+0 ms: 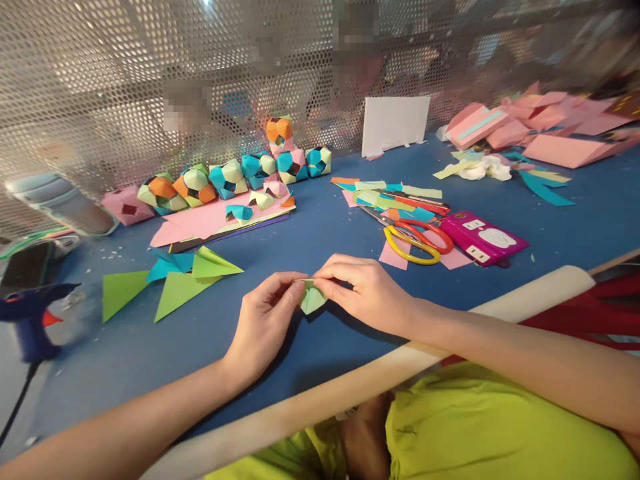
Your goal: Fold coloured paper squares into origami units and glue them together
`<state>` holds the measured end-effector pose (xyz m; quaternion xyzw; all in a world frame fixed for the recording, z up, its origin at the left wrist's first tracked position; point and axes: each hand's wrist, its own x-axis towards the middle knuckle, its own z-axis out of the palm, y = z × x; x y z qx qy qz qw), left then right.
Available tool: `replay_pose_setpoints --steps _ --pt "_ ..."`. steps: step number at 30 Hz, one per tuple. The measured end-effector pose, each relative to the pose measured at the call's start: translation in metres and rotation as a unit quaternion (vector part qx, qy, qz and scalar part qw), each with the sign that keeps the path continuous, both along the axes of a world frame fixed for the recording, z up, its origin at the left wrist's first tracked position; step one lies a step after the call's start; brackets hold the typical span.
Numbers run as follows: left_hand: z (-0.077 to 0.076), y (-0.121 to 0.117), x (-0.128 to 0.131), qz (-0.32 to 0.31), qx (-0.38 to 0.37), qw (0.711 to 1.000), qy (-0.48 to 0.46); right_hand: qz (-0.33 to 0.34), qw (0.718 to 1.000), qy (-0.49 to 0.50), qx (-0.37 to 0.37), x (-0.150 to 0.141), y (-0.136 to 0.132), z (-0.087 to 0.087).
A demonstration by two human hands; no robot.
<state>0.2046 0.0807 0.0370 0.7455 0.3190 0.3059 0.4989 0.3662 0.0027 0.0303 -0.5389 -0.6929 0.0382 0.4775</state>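
Observation:
Over the blue table, near its front edge, both hands pinch a small folded piece of pale green paper (313,300). My left hand (265,320) grips its left side between thumb and fingers. From the right, my right hand (357,290) holds the upper right corner, fingertips pressed together. Folded green paper pieces (183,290) and a blue folded piece (167,265) lie to the left of my left hand. Beyond my right hand are scissors with yellow and red handles (413,243), resting by paper strips (395,197).
Folded paper balls (227,179) line the perforated metal screen (225,60), behind stacked pink paper (210,217). A glue gun (33,320), phone (27,267) and tumbler (63,203) stand left. A magenta box (480,239), white card (395,125) and pink folded paper (570,150) occupy the right.

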Motion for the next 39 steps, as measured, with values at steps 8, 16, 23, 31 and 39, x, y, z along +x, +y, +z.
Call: replay_pose_setpoints --steps 8,16,23,31,39 --pt "-0.006 0.0014 -0.0023 0.001 -0.037 0.999 0.006 -0.012 0.998 -0.034 0.046 0.0019 0.0018 -0.0032" --pt "-0.0064 0.0003 -0.0014 0.0 -0.093 0.996 -0.008 -0.012 0.997 -0.046 0.054 0.003 0.001 -0.0049" --pt "-0.0065 0.0011 -0.0004 0.0 -0.099 0.995 -0.026 -0.003 0.998 -0.036 0.052 0.003 0.0008 -0.0048" --pt "-0.0003 -0.0022 -0.0006 -0.008 -0.042 0.999 0.002 0.001 0.999 -0.029 0.035 0.0024 0.0009 -0.0037" --pt "-0.0031 -0.0016 0.0007 0.015 -0.091 0.994 -0.06 -0.05 0.997 -0.003 -0.059 -0.0003 -0.0005 0.0"
